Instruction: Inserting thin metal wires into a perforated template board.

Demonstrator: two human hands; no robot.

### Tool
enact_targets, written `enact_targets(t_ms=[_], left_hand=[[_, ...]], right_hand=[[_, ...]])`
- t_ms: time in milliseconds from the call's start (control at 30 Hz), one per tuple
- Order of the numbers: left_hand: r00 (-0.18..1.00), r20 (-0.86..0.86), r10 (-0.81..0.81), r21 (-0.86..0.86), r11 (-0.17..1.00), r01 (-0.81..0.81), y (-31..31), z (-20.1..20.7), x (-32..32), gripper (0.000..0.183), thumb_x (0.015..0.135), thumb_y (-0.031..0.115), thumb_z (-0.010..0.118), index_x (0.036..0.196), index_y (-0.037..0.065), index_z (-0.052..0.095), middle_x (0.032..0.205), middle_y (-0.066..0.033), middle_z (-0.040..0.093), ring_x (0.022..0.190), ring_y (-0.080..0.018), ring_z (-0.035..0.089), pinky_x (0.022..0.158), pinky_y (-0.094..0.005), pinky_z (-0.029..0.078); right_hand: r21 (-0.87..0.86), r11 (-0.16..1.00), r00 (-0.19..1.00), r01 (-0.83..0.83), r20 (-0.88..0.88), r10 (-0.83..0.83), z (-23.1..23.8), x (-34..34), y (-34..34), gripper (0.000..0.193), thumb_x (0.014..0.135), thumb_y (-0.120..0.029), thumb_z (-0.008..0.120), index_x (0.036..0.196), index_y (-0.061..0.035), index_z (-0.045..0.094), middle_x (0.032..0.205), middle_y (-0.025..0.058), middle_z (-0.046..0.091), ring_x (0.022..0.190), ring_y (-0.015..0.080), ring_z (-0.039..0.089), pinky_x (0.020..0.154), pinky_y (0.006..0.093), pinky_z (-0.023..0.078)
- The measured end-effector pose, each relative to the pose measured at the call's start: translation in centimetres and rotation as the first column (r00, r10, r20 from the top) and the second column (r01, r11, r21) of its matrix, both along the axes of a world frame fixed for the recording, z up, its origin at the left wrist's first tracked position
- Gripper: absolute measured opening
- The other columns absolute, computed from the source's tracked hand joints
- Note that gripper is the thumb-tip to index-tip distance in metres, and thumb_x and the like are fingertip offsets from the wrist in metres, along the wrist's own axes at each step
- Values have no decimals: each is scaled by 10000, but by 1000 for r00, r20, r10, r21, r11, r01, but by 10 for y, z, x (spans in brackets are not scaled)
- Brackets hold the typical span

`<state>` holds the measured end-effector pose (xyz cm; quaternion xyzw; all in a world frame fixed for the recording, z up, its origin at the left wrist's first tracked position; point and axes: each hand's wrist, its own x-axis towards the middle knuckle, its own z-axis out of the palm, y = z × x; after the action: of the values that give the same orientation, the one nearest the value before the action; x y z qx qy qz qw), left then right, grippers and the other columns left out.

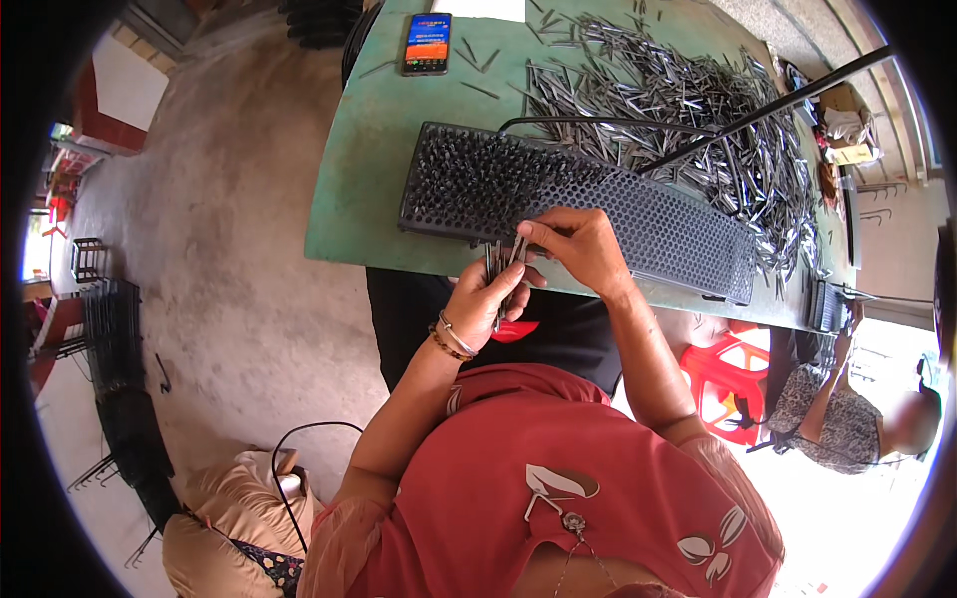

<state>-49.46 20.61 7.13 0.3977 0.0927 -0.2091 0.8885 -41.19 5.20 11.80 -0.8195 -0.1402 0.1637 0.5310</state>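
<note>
My left hand [480, 297], with bracelets at the wrist, is closed round a small bundle of thin dark metal rods [496, 261] that stand up from the fingers. Against the top of this bundle, the thumb and fingers of my right hand [581, 249] pinch one rod. Both hands are at the near edge of a long black rack [688, 231] full of round holes. Many short rods [469, 174] stand upright in the rack's left part, while its right part shows bare holes. My left fingertips are partly hidden behind the rods.
A wide heap of loose metal rods [698, 110] covers the far right of the green table [349, 199]. A phone [427, 45] lies at the far left. A black bar [788, 100] slants over the heap. Red stools [723, 384] and another person [837, 419] are at the right.
</note>
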Motion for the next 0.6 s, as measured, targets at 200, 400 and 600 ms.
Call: enact_targets(t_ms=[200,400,600], left_hand=[[1000,9,-11,-15,1000,11,1,-6,-2,228,953,229,525,1096,52,548,839,-49,616,594,-38,463,459,-179,343],[1000,-16,-24,-32,999,23,-1,-4,-2,282,955,216,513,1160,23,525,887,-80,632,628,-51,487,498,-188,387],[999,-9,-41,-125,991,40,2,-13,-1,328,945,144,476,1232,-16,482,1014,-144,646,742,-114,584,620,-248,494]], right_hand=[[104,967,972,231,-62,-225,2,9,-1,235,844,-215,699,865,19,700,673,20,630,551,45,503,479,213,399],[119,965,849,233,460,-262,-1,24,13,142,837,-108,684,899,20,683,755,51,648,610,78,529,544,232,431],[82,979,831,184,520,-200,-10,27,18,126,798,-93,697,881,1,683,816,112,654,671,220,629,576,293,484]])
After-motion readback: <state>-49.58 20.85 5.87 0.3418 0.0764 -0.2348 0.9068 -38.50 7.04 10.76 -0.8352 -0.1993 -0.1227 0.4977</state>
